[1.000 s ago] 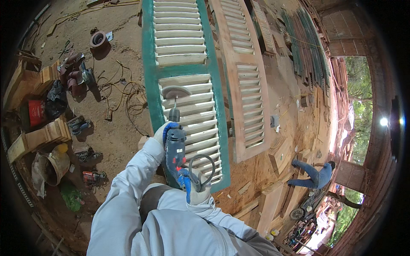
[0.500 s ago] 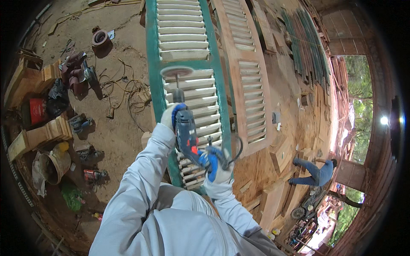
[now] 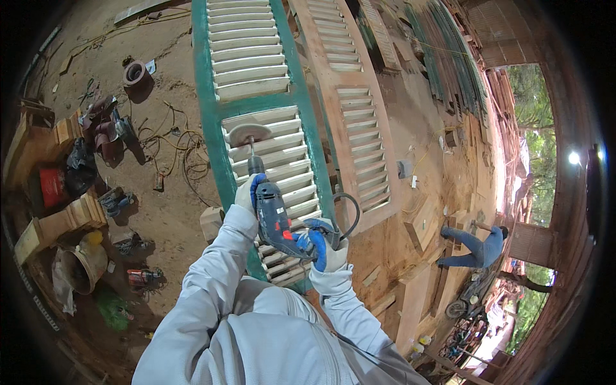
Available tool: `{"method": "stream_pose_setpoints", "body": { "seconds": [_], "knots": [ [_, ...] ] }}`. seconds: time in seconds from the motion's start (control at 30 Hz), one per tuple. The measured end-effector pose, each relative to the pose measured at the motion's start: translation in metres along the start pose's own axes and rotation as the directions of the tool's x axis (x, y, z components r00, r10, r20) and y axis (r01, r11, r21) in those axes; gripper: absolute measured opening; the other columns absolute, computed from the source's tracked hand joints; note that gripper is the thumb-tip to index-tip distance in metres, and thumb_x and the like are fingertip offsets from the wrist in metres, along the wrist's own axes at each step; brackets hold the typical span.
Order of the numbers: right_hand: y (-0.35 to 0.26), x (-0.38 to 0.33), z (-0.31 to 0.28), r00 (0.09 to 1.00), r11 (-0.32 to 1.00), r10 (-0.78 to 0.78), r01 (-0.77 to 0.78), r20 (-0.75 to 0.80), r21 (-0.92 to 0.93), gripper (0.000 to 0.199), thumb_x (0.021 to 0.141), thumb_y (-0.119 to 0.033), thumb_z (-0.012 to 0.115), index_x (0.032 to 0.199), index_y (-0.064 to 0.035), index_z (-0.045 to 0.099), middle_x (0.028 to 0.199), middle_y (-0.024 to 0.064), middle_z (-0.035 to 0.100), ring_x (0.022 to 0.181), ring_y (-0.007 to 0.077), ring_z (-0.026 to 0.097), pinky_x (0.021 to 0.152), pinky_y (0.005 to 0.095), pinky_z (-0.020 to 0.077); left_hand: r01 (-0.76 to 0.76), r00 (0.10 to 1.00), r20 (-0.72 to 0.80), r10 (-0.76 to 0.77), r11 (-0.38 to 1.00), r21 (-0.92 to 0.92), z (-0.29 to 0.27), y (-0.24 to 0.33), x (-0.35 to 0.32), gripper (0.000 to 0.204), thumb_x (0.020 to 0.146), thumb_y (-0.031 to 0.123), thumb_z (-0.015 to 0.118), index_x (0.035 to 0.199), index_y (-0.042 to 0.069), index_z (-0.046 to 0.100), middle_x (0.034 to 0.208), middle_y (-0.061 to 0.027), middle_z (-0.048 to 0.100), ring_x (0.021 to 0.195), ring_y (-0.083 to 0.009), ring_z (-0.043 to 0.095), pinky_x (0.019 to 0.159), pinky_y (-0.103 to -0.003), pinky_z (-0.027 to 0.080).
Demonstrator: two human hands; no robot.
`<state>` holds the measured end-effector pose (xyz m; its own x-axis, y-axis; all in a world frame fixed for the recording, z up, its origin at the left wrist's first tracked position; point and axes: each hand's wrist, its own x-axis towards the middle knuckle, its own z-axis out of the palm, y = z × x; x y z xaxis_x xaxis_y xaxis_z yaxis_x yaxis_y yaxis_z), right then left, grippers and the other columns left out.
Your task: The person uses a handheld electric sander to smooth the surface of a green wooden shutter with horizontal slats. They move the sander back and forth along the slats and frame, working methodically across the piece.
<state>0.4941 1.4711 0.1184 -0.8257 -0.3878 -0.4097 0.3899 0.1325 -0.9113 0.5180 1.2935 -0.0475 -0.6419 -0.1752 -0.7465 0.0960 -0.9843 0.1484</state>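
A dark electric drill [image 3: 274,215] is held in both of my gloved hands. My left hand [image 3: 247,192] wraps round its front, just behind the chuck. Round the rear handle, where the black cord leaves, my right hand [image 3: 326,247] is closed. A round sanding disc [image 3: 249,134] on the drill's shaft sits over the pale slats of a louvred shutter [image 3: 226,169] with a green frame; I cannot tell whether it touches them. Beside it, on the right, lies a second shutter [image 3: 357,83] of bare, sanded wood.
Left on the dirt floor are yellow cords [image 3: 186,144], a roll of sanding material [image 3: 135,74], power tools [image 3: 115,201], a red container [image 3: 52,186] and a white bucket [image 3: 83,268]. At right, a person in blue [image 3: 475,246] bends over timber. Green slats [image 3: 446,58] are stacked at the far right.
The drill has turned and drawn slightly nearer, its disc moving from the green crossbar down onto the slats and tilting. Both hands keep their grip. The whole view has shifted a little.
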Motion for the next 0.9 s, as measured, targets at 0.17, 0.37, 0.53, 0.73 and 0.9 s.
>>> {"method": "stream_pose_setpoints", "body": {
  "seconds": [0.17, 0.37, 0.53, 0.73, 0.9],
  "knots": [
    [-0.008, 0.022, -0.017, 0.992, 0.988, -0.118, 0.121, -0.037, 0.097, 0.02, 0.089, 0.002, 0.06, 0.108, 0.0023, 0.067, 0.083, 0.0068, 0.069, 0.067, 0.0107, 0.062, 0.065, 0.025, 0.0518, 0.148, 0.989, 0.018, -0.148, 0.989, 0.008, 0.037, -0.011, 0.013, 0.026, 0.082, 0.031, 0.069, 0.091, 0.007, 0.067, 0.073, -0.0097, 0.068, 0.056, -0.0259, 0.065, 0.054, -0.042, 0.057],
    [-0.017, 0.046, -0.047, 0.964, 0.964, -0.211, 0.233, -0.164, 0.129, 0.017, 0.09, 0.001, 0.059, 0.107, 0.005, 0.063, 0.068, 0.0093, 0.062, 0.059, 0.0177, 0.061, 0.065, 0.0358, 0.0554, 0.101, 0.994, 0.024, -0.109, 0.971, 0.219, 0.099, -0.027, 0.044, 0.026, 0.08, 0.033, 0.072, 0.089, 0.01, 0.069, 0.072, -0.0051, 0.066, 0.057, -0.0211, 0.062, 0.056, -0.036, 0.052],
    [-0.011, 0.047, -0.057, 0.962, 0.96, -0.214, 0.239, -0.172, 0.144, 0.019, 0.092, -0.003, 0.06, 0.11, 0.0048, 0.06, 0.064, 0.0094, 0.058, 0.059, 0.0227, 0.062, 0.074, 0.0483, 0.0583, 0.056, 0.998, 0.008, -0.062, 0.941, 0.334, 0.111, -0.025, 0.042, 0.026, 0.08, 0.034, 0.073, 0.09, 0.01, 0.07, 0.074, -0.0041, 0.066, 0.06, -0.0191, 0.062, 0.058, -0.037, 0.051],
    [-0.011, 0.041, -0.049, 0.983, 0.974, -0.134, 0.154, -0.127, 0.164, 0.018, 0.09, -0.001, 0.061, 0.107, 0.0027, 0.067, 0.081, 0.0081, 0.068, 0.068, 0.0147, 0.065, 0.065, 0.0274, 0.0546, 0.013, 1.0, 0.025, -0.019, 0.977, 0.212, 0.078, -0.026, 0.041, 0.025, 0.083, 0.032, 0.07, 0.09, 0.008, 0.067, 0.075, -0.0065, 0.068, 0.058, -0.0202, 0.064, 0.056, -0.036, 0.053],
    [0.007, 0.04, -0.04, 0.98, 0.982, -0.169, 0.176, -0.103, 0.063, 0.016, 0.091, -0.001, 0.06, 0.107, 0.0044, 0.062, 0.069, 0.0093, 0.061, 0.059, 0.0183, 0.061, 0.073, 0.0446, 0.0593, -0.059, 0.997, -0.04, 0.071, 0.969, 0.238, 0.074, -0.003, 0.014, 0.025, 0.085, 0.034, 0.069, 0.088, 0.009, 0.067, 0.075, -0.006, 0.068, 0.059, -0.0204, 0.065, 0.054, -0.036, 0.053]
  ]
}}
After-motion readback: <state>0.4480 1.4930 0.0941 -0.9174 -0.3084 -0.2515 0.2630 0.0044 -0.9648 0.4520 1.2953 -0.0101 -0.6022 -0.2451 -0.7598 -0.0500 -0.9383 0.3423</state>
